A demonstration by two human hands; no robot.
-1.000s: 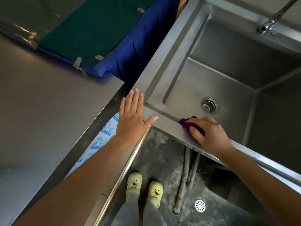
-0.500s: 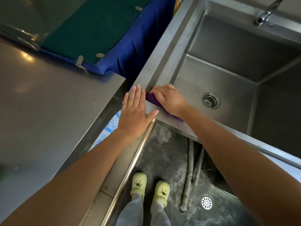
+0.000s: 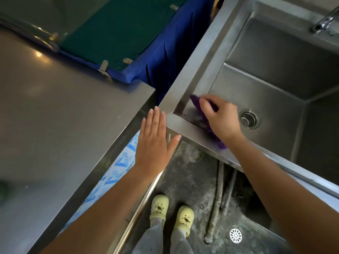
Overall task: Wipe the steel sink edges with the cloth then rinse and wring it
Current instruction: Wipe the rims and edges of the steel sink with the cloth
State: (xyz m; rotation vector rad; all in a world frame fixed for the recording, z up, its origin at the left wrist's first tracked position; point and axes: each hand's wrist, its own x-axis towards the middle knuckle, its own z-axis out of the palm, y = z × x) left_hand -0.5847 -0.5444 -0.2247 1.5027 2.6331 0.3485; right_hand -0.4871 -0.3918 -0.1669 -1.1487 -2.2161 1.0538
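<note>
- One purple cloth (image 3: 207, 123) is in the middle of the frame, at the near left corner of the steel sink (image 3: 185, 85). It lies over the front edge and dips down the inside wall.
- The right hand (image 3: 221, 118) presses down on the cloth. Its fingers (image 3: 204, 104) are curled over the top of it and hold it against the steel. Most of the cloth is hidden under this hand.
- The left hand (image 3: 154, 143) is just to the left, flat and holding nothing. Its fingers are straight and close together, with the thumb out to the side. The fingertips reach the sink corner, but I cannot tell how hard it leans there.
- The step in hand looks like the wiping step, here at the corner. The rinse and the wring are not yet done.
- Next, I think the cloth should slide along the left edge, toward the top of the frame. It needs a firm, flat push that stays on the rim.
- The tap (image 3: 322, 21) at the upper right is cut off, and I see no water.
- The drain (image 3: 249, 119) sits just right of the right hand.
- The steel surface (image 3: 64, 116) fills the left side, with blue fabric (image 3: 165, 57) above it.
- The hand and the cloth tip look a bit blurry.
</note>
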